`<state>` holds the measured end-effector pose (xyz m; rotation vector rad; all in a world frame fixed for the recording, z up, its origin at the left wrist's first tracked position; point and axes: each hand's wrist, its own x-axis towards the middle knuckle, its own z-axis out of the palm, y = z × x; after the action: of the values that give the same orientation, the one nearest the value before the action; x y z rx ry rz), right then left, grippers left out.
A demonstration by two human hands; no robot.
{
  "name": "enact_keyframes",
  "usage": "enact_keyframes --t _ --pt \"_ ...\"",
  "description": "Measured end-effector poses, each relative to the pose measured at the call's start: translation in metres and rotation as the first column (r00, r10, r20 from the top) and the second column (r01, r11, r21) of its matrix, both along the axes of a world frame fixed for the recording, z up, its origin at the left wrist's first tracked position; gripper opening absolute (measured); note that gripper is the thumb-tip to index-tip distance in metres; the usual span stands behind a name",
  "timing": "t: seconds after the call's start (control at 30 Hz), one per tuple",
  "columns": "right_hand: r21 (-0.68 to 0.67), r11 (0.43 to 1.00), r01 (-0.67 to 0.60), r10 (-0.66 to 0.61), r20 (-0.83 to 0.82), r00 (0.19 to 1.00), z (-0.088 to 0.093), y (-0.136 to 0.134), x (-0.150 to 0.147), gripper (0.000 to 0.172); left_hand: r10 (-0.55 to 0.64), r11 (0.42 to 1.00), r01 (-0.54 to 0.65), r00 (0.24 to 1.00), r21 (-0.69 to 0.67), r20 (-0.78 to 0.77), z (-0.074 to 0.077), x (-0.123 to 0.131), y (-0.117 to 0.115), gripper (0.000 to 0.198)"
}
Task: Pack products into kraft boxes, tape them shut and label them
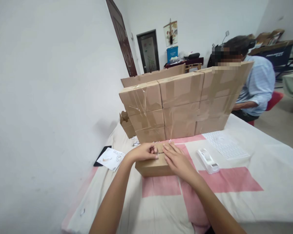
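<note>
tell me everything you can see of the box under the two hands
The box is plain brown, cardboard by its look, low and rectangular. It lies flat on the cloth, in front of the stack. A dark seam shows on top. The left grip, fingers curled, is at its top; the right grip lies over its right part, hiding that end. Its contents cannot be seen.
</note>
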<state>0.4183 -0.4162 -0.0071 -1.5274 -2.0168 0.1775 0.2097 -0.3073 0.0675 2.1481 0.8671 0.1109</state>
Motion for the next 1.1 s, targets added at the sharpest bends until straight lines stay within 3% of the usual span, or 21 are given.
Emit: enact_keyframes --t 0.2,0.43,0.57,0.63,0.73,0.83,1.0,1.1 --pt "0.026 0.999 -0.024 0.026 -0.080 0.996 -0.004 0.000 0.002 0.049 -0.003 0.999 0.001 0.999 -0.040 -0.054 0.001 0.001 0.010 0.047" --pt "0.024 0.999 -0.027 0.029 -0.100 0.995 -0.004 0.002 0.002 0.048 0.101 0.992 -0.075 0.955 0.101 -0.281 0.015 0.008 0.002 0.045" --pt "0.042 0.998 -0.038 0.042 -0.122 0.992 -0.003 0.002 0.003 0.044 0.227 0.956 -0.131 0.895 0.261 -0.384 0.020 0.007 0.000 0.078" --pt "0.048 0.998 -0.044 0.050 -0.144 0.988 -0.002 0.002 0.003 0.042 0.262 0.940 -0.146 0.887 0.309 -0.380 0.017 0.007 0.002 0.079" --pt "0.059 0.997 -0.049 0.058 -0.171 0.984 -0.002 0.003 0.003 0.041 0.308 0.913 -0.178 0.891 0.366 -0.334 0.011 0.008 0.005 0.051" --pt "0.074 0.996 -0.044 0.057 -0.189 0.980 -0.003 0.003 0.004 0.040 0.362 0.883 -0.207 0.871 0.422 -0.331 0.008 0.011 0.002 0.044" --pt "0.104 0.994 -0.041 0.065 -0.243 0.968 -0.013 0.007 0.006 0.036 0.267 0.917 -0.144 0.914 0.372 -0.304 0.007 0.004 -0.023 0.068" --pt "0.162 0.986 -0.025 0.073 -0.301 0.951 -0.020 0.010 -0.002 0.031 0.235 0.903 -0.116 0.940 0.414 -0.248 -0.004 -0.004 -0.045 0.073"
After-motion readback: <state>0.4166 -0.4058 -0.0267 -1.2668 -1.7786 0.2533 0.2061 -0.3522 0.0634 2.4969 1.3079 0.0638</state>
